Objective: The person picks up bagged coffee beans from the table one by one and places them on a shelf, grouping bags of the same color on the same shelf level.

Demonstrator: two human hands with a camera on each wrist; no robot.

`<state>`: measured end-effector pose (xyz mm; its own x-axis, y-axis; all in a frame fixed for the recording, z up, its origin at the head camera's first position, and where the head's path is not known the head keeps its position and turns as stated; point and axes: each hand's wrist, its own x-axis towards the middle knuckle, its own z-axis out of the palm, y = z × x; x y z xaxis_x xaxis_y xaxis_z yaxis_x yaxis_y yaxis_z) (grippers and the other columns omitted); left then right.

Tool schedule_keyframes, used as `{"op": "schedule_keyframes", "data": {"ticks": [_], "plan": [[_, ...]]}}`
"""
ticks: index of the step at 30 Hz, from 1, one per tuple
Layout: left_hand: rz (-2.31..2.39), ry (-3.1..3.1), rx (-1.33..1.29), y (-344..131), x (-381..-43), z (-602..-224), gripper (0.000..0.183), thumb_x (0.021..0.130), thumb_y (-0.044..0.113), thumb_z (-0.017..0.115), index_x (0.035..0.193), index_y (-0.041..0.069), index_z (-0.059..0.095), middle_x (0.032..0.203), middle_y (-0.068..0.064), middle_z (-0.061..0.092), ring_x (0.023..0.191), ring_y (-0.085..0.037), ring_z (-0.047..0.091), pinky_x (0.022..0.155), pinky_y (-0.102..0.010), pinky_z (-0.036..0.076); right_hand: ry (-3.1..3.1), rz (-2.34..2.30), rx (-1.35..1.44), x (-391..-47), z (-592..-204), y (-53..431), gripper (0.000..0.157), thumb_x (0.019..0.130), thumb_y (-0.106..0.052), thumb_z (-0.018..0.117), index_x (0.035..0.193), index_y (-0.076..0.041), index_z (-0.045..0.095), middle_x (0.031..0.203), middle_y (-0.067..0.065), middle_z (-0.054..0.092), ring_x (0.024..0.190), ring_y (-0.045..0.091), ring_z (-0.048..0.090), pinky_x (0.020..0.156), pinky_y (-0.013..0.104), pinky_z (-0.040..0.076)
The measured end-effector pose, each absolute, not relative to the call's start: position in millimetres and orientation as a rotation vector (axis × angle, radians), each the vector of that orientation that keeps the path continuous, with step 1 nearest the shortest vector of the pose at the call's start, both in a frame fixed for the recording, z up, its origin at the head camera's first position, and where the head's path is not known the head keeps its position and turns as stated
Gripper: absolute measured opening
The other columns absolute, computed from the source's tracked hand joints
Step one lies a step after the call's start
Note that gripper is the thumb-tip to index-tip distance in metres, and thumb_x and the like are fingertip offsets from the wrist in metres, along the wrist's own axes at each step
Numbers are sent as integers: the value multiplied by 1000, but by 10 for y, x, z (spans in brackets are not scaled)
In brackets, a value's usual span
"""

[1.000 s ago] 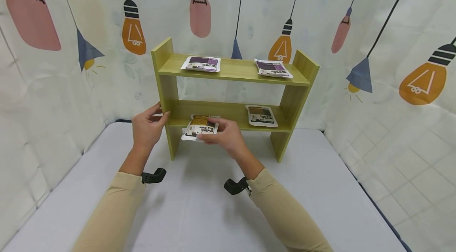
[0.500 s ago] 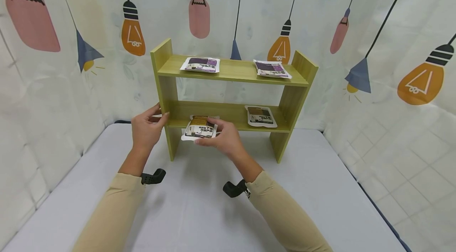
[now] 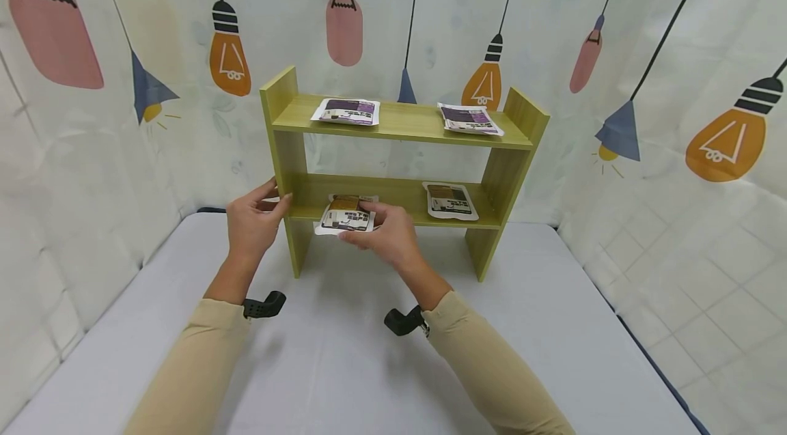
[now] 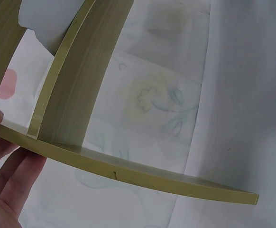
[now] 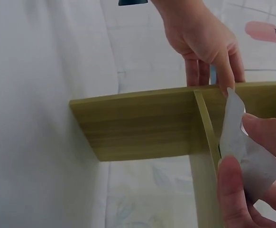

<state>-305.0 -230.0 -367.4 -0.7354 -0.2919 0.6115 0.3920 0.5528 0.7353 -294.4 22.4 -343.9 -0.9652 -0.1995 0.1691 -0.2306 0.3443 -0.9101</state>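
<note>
A two-tier greenish wooden shelf point(image 3: 406, 121) stands on the table. My left hand point(image 3: 253, 222) holds its left side panel point(image 4: 114, 172), with the thumb on one face and fingers on the other. My right hand point(image 3: 393, 233) pinches a flat white pouch point(image 3: 347, 215) with a brown and white label at the left part of the lower board, its near edge sticking out past the board's front edge. From the right wrist view, the pouch point(image 5: 240, 142) bends between thumb and fingers, white back showing. Whether it rests on the board is hard to tell.
On the lower board's right lies a pouch with a dark label point(image 3: 451, 201). Two purple-labelled pouches lie on the upper board, one left point(image 3: 346, 112) and one right point(image 3: 470, 119). White cloth point(image 3: 344, 353) covers the table; a printed curtain point(image 3: 393, 5) hangs behind.
The pouch in my right hand has moved slightly up and inward over the lower board, its near edge tilting less downward. My left hand keeps its place on the side panel.
</note>
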Motion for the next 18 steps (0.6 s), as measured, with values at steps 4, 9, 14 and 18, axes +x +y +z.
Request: {"op": "schedule_keyframes", "data": {"ticks": [4, 9, 14, 18], "plan": [[-1219, -2065, -80, -2305, -3051, -3676, 44, 96, 20, 72, 139, 14, 65, 118, -19, 75, 90, -38, 74, 67, -1, 47, -2569, 1676, 392, -2947, -3436, 223, 75, 71, -30, 95, 139, -18, 66, 87, 6, 77, 64, 18, 75, 59, 24, 50], [-1218, -2069, -74, -2309, -3054, -3679, 45, 96, 20, 72, 140, 14, 64, 119, -18, 75, 90, -37, 74, 67, -1, 47, -2564, 1582, 386, -2948, -3436, 217, 73, 72, -37, 94, 137, -19, 67, 67, 4, 71, 64, 19, 75, 57, 26, 43], [-1220, -2072, -76, -2309, -3056, -3681, 45, 96, 20, 72, 140, 15, 64, 119, -18, 75, 90, -37, 74, 67, -1, 47, -2531, 1549, 382, -2972, -3445, 199, 70, 72, -37, 94, 134, -17, 70, 66, 1, 69, 64, 21, 75, 52, 25, 41], [-1220, -2072, -81, -2309, -3056, -3683, 45, 97, 21, 71, 140, 16, 64, 119, -18, 75, 90, -37, 74, 67, 0, 47, -2491, 1525, 398, -3002, -3458, 187, 66, 72, -38, 94, 131, -15, 72, 63, 1, 68, 58, 18, 72, 48, 24, 40]]}}
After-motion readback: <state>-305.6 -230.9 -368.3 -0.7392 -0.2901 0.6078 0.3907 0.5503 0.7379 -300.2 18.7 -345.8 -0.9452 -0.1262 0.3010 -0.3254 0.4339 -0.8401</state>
